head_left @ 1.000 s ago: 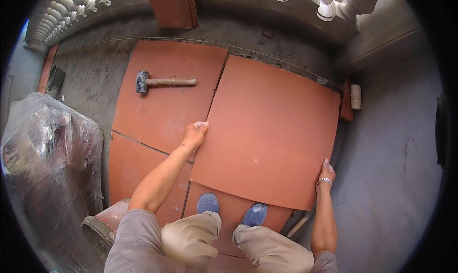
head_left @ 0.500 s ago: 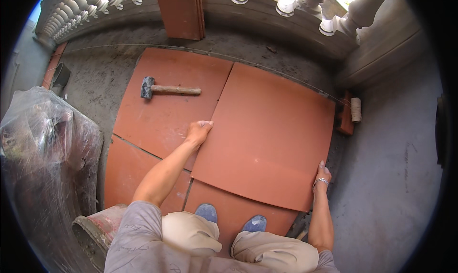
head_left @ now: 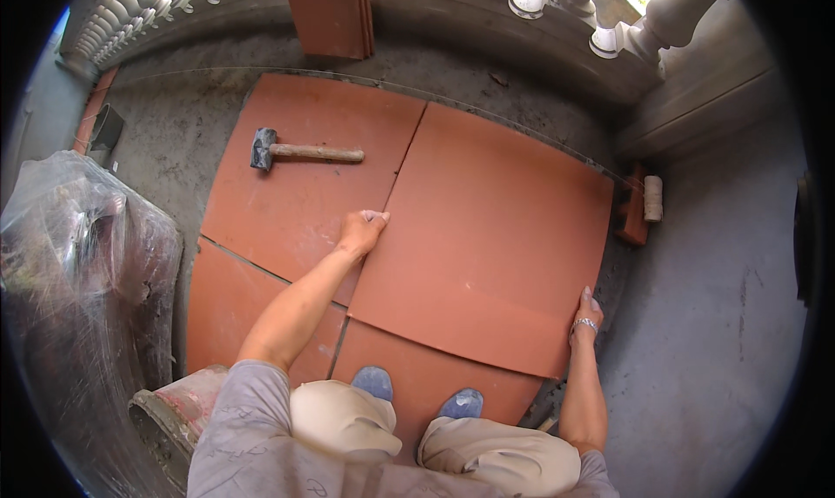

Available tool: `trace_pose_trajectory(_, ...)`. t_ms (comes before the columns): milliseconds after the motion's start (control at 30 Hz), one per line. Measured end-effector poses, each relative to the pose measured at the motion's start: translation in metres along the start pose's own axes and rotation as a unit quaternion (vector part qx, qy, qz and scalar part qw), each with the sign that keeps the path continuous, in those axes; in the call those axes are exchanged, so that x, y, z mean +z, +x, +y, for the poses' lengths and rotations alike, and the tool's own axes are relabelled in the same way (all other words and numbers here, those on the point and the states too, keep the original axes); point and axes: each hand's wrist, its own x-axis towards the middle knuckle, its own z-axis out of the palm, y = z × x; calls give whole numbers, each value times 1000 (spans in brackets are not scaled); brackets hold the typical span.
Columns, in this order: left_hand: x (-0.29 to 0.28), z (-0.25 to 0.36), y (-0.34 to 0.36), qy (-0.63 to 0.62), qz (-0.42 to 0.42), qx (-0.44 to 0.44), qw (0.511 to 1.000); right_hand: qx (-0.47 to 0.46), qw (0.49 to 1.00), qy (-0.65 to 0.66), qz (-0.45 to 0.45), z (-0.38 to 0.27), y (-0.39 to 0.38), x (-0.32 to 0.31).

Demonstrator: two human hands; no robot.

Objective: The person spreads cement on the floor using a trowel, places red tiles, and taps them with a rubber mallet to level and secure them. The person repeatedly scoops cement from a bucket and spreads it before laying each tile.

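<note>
A large square terracotta floor tile [head_left: 487, 237] is gripped at its two sides by my hands. My left hand [head_left: 364, 231] is closed on its left edge, thumb on top. On the right edge, near the closest corner, my right hand [head_left: 587, 314] is closed too, fingers hidden below the tile. The tile's near edge overlaps the tile under my feet [head_left: 417, 359] and appears slightly raised. Its far end lies along a stretched string. A hammer [head_left: 304, 152] with a dark head and wooden handle rests on the neighbouring tile [head_left: 296, 207] to the left.
A spool of string [head_left: 652, 199] stands by a brick [head_left: 633, 215] at the right wall. Several tiles [head_left: 326, 15] lean upright against the balustrade [head_left: 557, 46]. On the left are a plastic-wrapped bulk [head_left: 96, 272], a mortar-stained bucket [head_left: 178, 411] and a grey container [head_left: 106, 128].
The view has shifted slightly, so most things sit a little higher in the picture. Both hands keep their hold on the tile, which has barely moved.
</note>
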Motion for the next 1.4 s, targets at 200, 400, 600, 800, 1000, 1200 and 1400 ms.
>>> trace_pose_trajectory(200, -2, 3, 4, 104, 30, 36, 994, -22, 989, -146, 16, 6, 17, -5)
trace_pose_trajectory(400, -6, 2, 9, 165, 31, 27, 985, -46, 975, -217, 17, 9, 22, -8)
trace_pose_trajectory(600, -17, 37, 3, 280, 70, 102, 952, -81, 954, -288, -13, -8, 16, -15)
trace_pose_trajectory(800, -52, 92, 11, 361, 75, 216, 904, -160, 910, -381, -22, -59, 2, -42)
trace_pose_trajectory(1000, -16, 37, -5, 482, -87, 335, 805, -268, 826, -470, -155, -66, -38, 5)
trace_pose_trajectory(1200, -12, 11, -7, 550, -157, 308, 760, -214, 779, -550, -211, -65, -76, 42)
trace_pose_trajectory(1400, -4, 17, -8, 621, -146, 280, 717, -216, 748, -594, -203, -57, -76, 43)
